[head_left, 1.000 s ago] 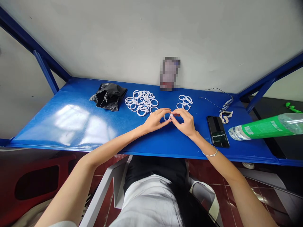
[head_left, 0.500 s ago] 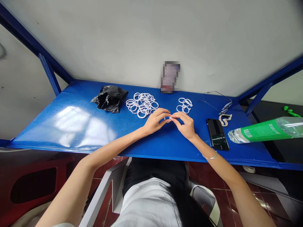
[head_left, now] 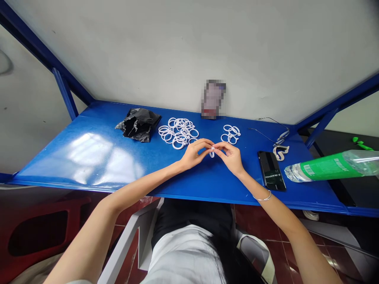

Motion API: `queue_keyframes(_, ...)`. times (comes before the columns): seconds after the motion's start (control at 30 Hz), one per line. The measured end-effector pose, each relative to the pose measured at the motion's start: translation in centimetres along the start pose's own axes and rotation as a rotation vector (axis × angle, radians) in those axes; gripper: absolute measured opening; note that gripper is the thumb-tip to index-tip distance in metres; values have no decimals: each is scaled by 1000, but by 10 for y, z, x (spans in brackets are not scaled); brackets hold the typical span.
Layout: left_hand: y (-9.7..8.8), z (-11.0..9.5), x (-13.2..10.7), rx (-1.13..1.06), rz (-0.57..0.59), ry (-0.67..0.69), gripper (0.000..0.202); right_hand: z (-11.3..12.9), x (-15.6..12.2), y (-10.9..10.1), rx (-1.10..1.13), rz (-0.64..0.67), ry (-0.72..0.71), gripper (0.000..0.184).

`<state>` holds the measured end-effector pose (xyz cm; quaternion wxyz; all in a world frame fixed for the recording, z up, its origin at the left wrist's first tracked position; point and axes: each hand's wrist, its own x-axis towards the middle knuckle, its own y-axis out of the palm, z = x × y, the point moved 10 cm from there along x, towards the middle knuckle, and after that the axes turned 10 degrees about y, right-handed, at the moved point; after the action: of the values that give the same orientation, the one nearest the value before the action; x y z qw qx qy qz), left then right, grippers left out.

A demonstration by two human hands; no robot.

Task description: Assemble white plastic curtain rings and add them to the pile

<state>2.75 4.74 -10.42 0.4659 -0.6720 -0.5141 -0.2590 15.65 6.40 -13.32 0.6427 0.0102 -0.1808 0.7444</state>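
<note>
Between the fingertips of both hands is a small white plastic ring [head_left: 212,154], seen nearly edge-on just above the blue table. My left hand [head_left: 194,154] pinches it from the left, and my right hand [head_left: 230,156] pinches it from the right; the fingers partly cover it. Behind my left hand lies a pile of white rings [head_left: 179,132], each with a small tab. A smaller group of similar rings [head_left: 230,134] rests beyond my right hand.
A crumpled black plastic bag [head_left: 138,124] lies left on the blue table [head_left: 130,173]. To the right are a black phone [head_left: 271,170], eyeglasses [head_left: 283,135], a cream-coloured curved object [head_left: 280,152] and a green-labelled bottle [head_left: 328,166]. A blurred upright object [head_left: 213,99] leans on the wall.
The ring held between my fingertips has turned, so its loop now hangs below them. Both hands stay in nearly the same place, and the view has shifted slightly.
</note>
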Motion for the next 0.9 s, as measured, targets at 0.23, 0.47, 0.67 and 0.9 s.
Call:
queue_keyframes(0.23,0,-6,1,57,13,53,9,4,-2,-1,-78,-37,-13,13)
queue_keyframes(0.47,-1,-9,-2,172,10,110,8,22,-6,-1,-201,-75,-127,8)
queue_keyframes(0.67,-1,-13,-2,255,23,157,10,29,-9,-1,-228,-102,-196,7)
queue_keyframes(0.9,0,-16,-2,260,33,173,13,28,-10,-2,-257,-119,-195,12)
